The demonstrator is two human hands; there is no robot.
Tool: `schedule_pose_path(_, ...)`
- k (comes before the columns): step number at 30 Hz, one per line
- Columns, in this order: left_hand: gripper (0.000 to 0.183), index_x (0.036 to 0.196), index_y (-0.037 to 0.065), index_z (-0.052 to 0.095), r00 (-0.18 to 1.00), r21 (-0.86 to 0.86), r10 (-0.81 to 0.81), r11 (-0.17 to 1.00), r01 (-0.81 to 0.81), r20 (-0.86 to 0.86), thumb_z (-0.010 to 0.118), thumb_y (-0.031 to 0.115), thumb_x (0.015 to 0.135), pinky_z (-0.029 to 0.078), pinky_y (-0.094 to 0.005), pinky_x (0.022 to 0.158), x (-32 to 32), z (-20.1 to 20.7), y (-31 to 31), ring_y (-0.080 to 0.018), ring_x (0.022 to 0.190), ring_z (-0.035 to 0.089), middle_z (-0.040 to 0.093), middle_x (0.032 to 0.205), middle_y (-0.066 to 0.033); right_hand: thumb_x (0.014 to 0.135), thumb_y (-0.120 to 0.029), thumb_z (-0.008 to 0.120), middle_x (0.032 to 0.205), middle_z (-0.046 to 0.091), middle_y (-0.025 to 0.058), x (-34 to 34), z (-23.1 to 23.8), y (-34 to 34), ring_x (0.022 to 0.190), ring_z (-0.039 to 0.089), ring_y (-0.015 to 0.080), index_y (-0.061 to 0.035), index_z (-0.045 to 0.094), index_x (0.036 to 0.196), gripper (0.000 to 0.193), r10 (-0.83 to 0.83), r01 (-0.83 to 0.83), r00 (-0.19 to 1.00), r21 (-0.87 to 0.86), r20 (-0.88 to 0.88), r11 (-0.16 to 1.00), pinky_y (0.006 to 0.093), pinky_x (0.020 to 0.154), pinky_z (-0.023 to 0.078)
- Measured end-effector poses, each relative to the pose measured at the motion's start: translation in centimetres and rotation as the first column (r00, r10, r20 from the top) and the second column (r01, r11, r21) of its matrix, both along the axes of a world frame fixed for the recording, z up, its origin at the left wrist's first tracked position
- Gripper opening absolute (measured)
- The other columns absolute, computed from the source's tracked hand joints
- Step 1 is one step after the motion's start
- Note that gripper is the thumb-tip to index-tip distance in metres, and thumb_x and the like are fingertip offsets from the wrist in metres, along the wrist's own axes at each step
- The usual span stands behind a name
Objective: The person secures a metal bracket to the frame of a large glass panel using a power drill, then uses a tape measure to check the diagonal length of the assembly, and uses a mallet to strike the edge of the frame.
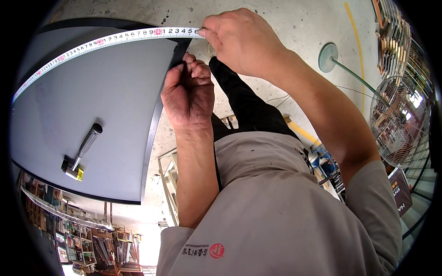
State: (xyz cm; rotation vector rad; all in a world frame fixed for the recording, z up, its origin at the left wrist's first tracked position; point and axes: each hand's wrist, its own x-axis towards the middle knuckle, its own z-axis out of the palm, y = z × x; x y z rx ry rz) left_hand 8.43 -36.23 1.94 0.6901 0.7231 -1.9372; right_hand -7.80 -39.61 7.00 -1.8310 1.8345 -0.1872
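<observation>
My right hand point(241, 41) pinches the end of a white tape measure point(124, 37) between thumb and fingers, just past the panel's corner. The tape runs left in a long curve over a large grey panel point(92, 106) with a black edge; its other end is out of sight. Beside that corner is my left hand point(189, 92), palm up, fingers loosely curled and thumb apart, with nothing visible in it. Whether it touches the panel's edge I cannot tell. A hammer point(85, 149) with a dark grip and a yellow-marked head lies on the panel.
On the right stand a wire-cage fan point(396, 122) and a round green base on a pole point(328, 57). Stacked long profiles point(391, 37) lean at the far right. Shelves with materials point(83, 244) show at lower left. The concrete floor point(294, 27) carries a yellow line.
</observation>
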Motion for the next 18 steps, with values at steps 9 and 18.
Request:
schedule_pose_path(9,0.018,0.104,-0.009,0.055,1.000,0.014,-0.004,1.000,0.005,-0.026,0.051,-0.003,0.087,0.049,-0.0316,0.070,0.14,0.06,-0.09,-0.0247,0.080,0.053,0.059,0.093,-0.0182,0.093,-0.019,0.059,0.067,0.061,0.0140,0.17,-0.36,0.37,0.068,0.061,0.0368,-0.0047,0.063,0.079,0.020,0.011,-0.013,1.000,-0.067,-0.026,0.998,0.0486,0.065,0.048)
schedule_pose_path(18,0.018,0.105,-0.008,0.055,1.000,0.017,-0.011,1.000,0.011,-0.005,0.052,-0.004,0.087,0.049,-0.0305,0.069,0.27,0.05,0.04,-0.0233,0.079,0.052,0.059,0.093,-0.0175,0.093,-0.018,0.060,0.068,0.061,0.0135,0.52,-0.27,0.60,0.068,0.061,0.0360,-0.0044,0.061,0.079,0.020,0.014,-0.017,0.999,-0.063,-0.051,0.998,0.0483,0.062,0.048)
